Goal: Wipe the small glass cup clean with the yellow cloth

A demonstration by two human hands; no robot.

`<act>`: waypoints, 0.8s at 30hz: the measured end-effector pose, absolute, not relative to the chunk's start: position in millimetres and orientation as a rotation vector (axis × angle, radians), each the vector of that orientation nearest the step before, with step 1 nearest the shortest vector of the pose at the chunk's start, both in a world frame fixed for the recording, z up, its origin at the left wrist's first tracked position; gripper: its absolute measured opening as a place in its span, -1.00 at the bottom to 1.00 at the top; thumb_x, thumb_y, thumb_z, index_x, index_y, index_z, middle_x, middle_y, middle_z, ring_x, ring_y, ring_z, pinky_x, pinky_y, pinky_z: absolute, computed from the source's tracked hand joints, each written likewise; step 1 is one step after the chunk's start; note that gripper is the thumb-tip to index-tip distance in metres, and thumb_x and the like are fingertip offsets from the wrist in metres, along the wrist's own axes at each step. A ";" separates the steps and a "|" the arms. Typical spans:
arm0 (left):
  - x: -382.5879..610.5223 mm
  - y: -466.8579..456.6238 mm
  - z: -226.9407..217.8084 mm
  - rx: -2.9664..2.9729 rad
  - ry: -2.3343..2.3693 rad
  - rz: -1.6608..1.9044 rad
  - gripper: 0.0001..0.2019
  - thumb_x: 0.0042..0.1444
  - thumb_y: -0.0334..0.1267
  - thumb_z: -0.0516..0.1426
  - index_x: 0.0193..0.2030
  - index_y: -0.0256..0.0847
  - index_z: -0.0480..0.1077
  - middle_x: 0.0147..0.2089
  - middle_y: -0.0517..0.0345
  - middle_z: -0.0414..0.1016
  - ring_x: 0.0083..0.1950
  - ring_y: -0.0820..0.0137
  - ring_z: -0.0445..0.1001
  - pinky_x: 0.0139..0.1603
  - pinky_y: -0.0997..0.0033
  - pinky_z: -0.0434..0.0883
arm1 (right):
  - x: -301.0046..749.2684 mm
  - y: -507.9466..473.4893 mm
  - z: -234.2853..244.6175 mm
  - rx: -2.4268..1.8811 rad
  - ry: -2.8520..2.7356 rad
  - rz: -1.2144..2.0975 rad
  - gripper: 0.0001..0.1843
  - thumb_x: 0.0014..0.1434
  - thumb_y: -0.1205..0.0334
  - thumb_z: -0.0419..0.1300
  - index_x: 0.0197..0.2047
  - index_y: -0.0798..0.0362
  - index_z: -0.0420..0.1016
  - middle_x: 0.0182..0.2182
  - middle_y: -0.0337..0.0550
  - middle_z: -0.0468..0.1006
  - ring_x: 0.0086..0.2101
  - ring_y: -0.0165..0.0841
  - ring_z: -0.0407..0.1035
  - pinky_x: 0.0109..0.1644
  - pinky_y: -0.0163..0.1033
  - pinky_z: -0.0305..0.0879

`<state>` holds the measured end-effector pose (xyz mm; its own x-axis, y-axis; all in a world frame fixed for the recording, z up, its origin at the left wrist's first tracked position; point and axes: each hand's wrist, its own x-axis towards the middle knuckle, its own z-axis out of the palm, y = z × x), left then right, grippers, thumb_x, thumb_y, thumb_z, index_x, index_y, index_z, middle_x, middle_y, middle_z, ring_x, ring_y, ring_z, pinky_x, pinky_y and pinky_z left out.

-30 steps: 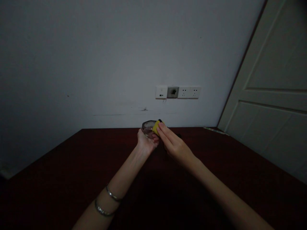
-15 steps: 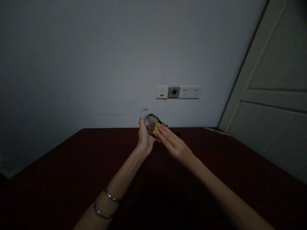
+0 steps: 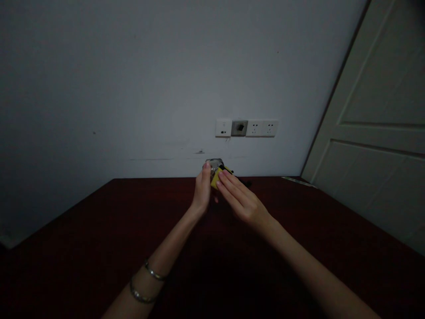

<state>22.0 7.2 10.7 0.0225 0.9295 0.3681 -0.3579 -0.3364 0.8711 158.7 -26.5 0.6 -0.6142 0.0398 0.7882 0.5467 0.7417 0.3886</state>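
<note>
My left hand [image 3: 202, 192] is raised above the dark red table [image 3: 99, 230], its fingers wrapped round a small clear glass dish [image 3: 215, 165] tipped on its side. My right hand [image 3: 239, 199] reaches in from the right with its fingers pressed on a yellow sponge [image 3: 217, 177], which lies against the dish. A dark edge of the sponge shows behind my fingertips. Two metal bangles [image 3: 146, 283] sit on my left forearm.
A grey wall stands behind the table with a row of white sockets [image 3: 246, 128]. A white panelled door [image 3: 378, 133] is at the right. A thin pale strip [image 3: 297, 180] lies at the table's far right edge.
My left hand has turned the glass dish from lying flat in the palm to standing on its side. My right hand keeps the sponge against it.
</note>
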 end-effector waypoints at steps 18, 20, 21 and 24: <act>-0.2 14.3 7.7 1.965 0.883 1.892 -0.57 0.06 0.00 0.11 0.00 -0.22 0.39 -0.01 -0.05 0.46 0.03 0.22 0.39 0.06 0.20 0.29 | 165.7 -35.0 11.7 -0.468 -2.092 -0.572 -0.28 0.18 0.61 -0.10 0.35 0.08 -0.21 0.30 0.05 0.00 0.27 -0.16 -0.10 0.26 0.12 0.13; 0.4 12.8 6.6 1.946 0.820 1.851 -0.57 0.06 0.02 0.09 -0.04 -0.24 0.42 -0.04 -0.06 0.47 0.00 0.22 0.40 0.02 0.22 0.31 | 166.8 -35.6 13.3 -0.467 -2.089 -0.492 -0.29 0.18 0.61 -0.10 0.34 0.06 -0.18 0.30 0.04 0.01 0.27 -0.17 -0.08 0.26 0.12 0.13; 1.1 12.4 5.5 1.910 0.779 1.825 -0.57 0.06 0.04 0.08 -0.08 -0.26 0.43 -0.07 -0.06 0.49 -0.02 0.21 0.41 -0.02 0.24 0.33 | 167.4 -35.8 14.2 -0.465 -2.087 -0.452 -0.30 0.18 0.60 -0.10 0.34 0.06 -0.16 0.29 0.03 0.03 0.26 -0.18 -0.07 0.27 0.11 0.13; 4.2 13.2 -0.3 1.734 0.644 1.717 -0.54 0.05 0.11 0.05 -0.21 -0.28 0.46 -0.23 -0.02 0.52 -0.16 0.24 0.46 -0.20 0.30 0.38 | 168.6 -36.4 17.2 -0.465 -2.066 -0.364 -0.33 0.18 0.59 -0.09 0.33 0.05 -0.08 0.27 0.03 0.10 0.25 -0.20 -0.01 0.27 0.08 0.13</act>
